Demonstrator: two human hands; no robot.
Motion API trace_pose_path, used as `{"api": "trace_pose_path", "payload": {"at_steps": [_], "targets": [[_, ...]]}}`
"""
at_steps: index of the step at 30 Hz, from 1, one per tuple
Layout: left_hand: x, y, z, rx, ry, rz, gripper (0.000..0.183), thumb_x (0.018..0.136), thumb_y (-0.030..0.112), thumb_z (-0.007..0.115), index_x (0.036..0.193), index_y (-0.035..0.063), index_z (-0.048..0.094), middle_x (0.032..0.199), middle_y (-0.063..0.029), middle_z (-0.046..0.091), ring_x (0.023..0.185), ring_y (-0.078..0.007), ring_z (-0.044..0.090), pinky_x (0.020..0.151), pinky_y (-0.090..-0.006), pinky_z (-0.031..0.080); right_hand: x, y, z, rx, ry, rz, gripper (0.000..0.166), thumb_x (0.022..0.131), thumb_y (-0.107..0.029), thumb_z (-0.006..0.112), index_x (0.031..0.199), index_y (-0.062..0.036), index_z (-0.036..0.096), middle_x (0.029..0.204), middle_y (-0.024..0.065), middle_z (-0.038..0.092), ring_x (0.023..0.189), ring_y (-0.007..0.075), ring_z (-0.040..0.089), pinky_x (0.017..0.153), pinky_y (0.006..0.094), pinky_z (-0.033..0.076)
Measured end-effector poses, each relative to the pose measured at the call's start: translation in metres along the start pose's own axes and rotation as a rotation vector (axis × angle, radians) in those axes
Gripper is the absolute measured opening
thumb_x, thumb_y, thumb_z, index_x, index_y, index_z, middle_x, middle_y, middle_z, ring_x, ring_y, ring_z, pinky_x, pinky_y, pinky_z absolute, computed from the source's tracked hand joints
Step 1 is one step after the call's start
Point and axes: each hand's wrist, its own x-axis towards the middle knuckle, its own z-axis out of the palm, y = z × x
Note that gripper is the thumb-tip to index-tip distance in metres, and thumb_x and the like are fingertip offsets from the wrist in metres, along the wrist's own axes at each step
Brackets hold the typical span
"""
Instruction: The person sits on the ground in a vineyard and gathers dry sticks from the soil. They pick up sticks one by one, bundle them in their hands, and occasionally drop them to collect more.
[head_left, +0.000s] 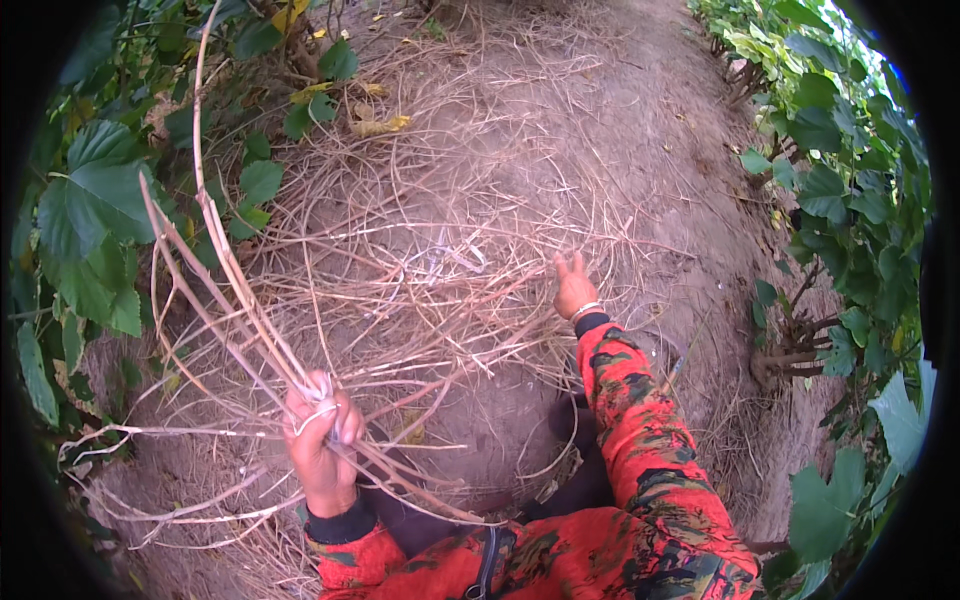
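My left hand (322, 442) is closed around a loose bundle of dry, pale brown branches (255, 322). Their long ends fan up and to the left, while shorter ends stick out below the fist towards my lap. Over the heap of dry twigs (450, 300) on the ground, my right hand (575, 289) reaches forward with its fingers spread. Two fingers show near a twig; the palm side is hidden, and nothing is visibly held. A thin band (587, 307) circles that wrist. Pale strips (469, 259) lie among the twigs.
Leafy green bushes (97, 195) line the left side. More bushes (832, 135) stand on the right, with bare woody stems (795, 352) low down. Brown soil (660, 120) runs between them under scattered twigs. A yellow leaf (380, 126) lies at the upper left.
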Motion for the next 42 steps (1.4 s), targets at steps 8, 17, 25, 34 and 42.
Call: {"api": "trace_pose_path", "payload": {"at_steps": [8,17,25,34,42], "targets": [[-0.001,-0.014,0.005,0.094,-0.038,-0.028,0.018,0.086,0.005,0.057,0.103,0.0056,0.05,0.063,0.0009,0.041,0.045,-0.0093,0.038,0.046,-0.0248,0.036,0.007,0.03,0.001,0.069,-0.001,-0.087,0.023,0.086,-0.021,0.051,0.104,-0.0073,0.055,0.096,0.0211,0.06,0.087,0.0412,0.06,0.073,0.0508,0.048],[-0.003,-0.014,0.008,0.091,-0.082,-0.108,0.015,0.09,0.008,0.054,0.104,0.0069,0.049,0.061,-0.0026,0.045,0.049,-0.0104,0.045,0.046,-0.0238,0.04,-0.032,0.013,-0.219,0.705,0.641,-0.139,0.022,0.097,-0.024,0.042,0.093,-0.0054,0.053,0.075,0.0109,0.064,0.061,0.0214,0.062,0.059,0.034,0.049],[-0.004,-0.027,0.025,0.399,-0.37,-0.032,0.029,0.085,0.009,0.055,0.112,-0.002,0.058,0.119,-0.0204,0.059,0.115,-0.0263,0.055,0.097,-0.0357,0.044,-0.149,-0.049,-0.382,1.718,0.367,-0.444,0.021,0.1,-0.024,0.04,0.097,-0.0064,0.052,0.066,0.0032,0.054,0.037,0.0031,0.034,0.045,0.0171,0.035],[-0.025,-0.04,0.032,0.358,-0.762,-0.202,0.032,0.087,0.015,0.058,0.114,-0.0025,0.056,0.105,-0.0136,0.065,0.102,-0.0207,0.061,0.088,-0.033,0.047,-0.142,-0.128,-0.399,1.784,0.166,-0.498,0.021,0.099,-0.019,0.039,0.093,-0.0051,0.053,0.069,0.0054,0.058,0.058,0.0082,0.051,0.053,0.0231,0.043],[-0.033,-0.042,0.033,0.039,-0.611,-0.533,0.019,0.089,0.01,0.057,0.107,0.0027,0.055,0.07,-0.0029,0.052,0.055,-0.009,0.048,0.049,-0.0214,0.04,-0.078,-0.153,-0.348,1.886,0.184,-0.377,0.016,0.097,-0.013,0.039,0.089,-0.0026,0.048,0.08,0.0166,0.063,0.062,0.0156,0.064,0.06,0.0294,0.055]]}}
